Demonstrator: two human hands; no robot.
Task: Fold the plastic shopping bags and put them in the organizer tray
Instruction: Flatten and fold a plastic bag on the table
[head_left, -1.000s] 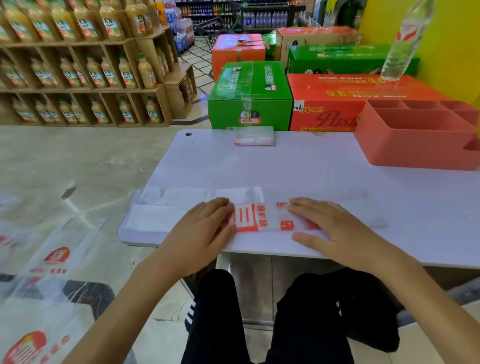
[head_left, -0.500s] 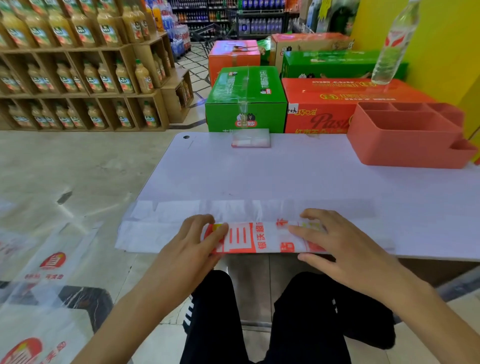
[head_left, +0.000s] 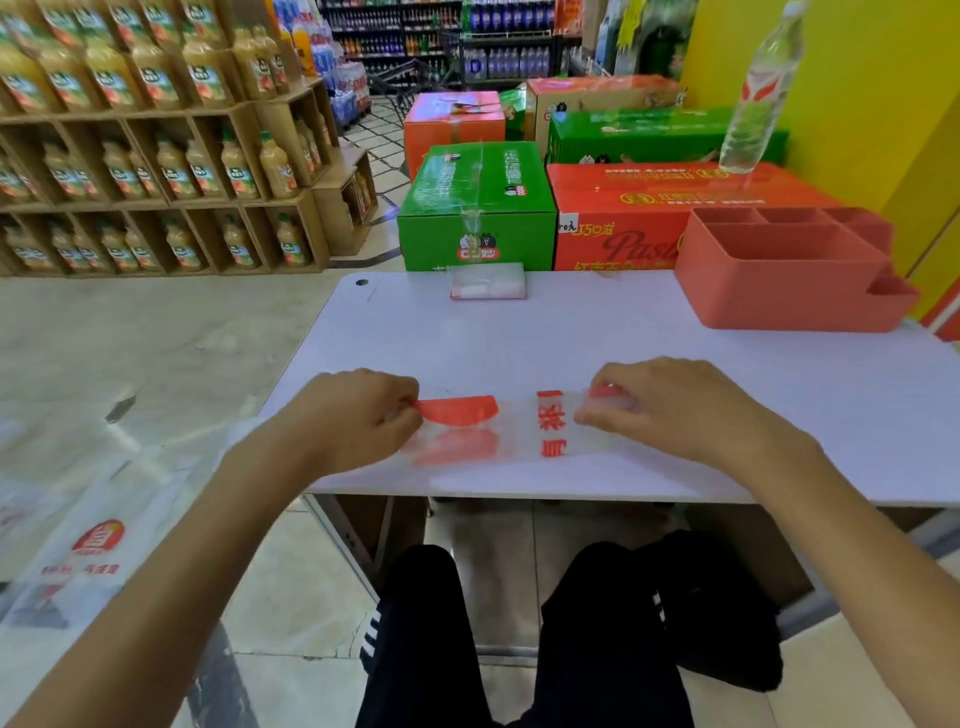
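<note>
White table (head_left: 571, 343). On it: clear bag (head_left: 498, 431) with red print at 6 o'clock edge; folded bag (head_left: 487, 281) at 12; orange tray (head_left: 779, 306) at 2.

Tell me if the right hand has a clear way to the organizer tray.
Probably yes: bare white table lies between the right hand and the organizer tray, though the hand pinches the bag.

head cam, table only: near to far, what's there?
Plastic bag gripped by left hand and right hand → folded bag at the far edge. The organizer tray stands far right.
</note>
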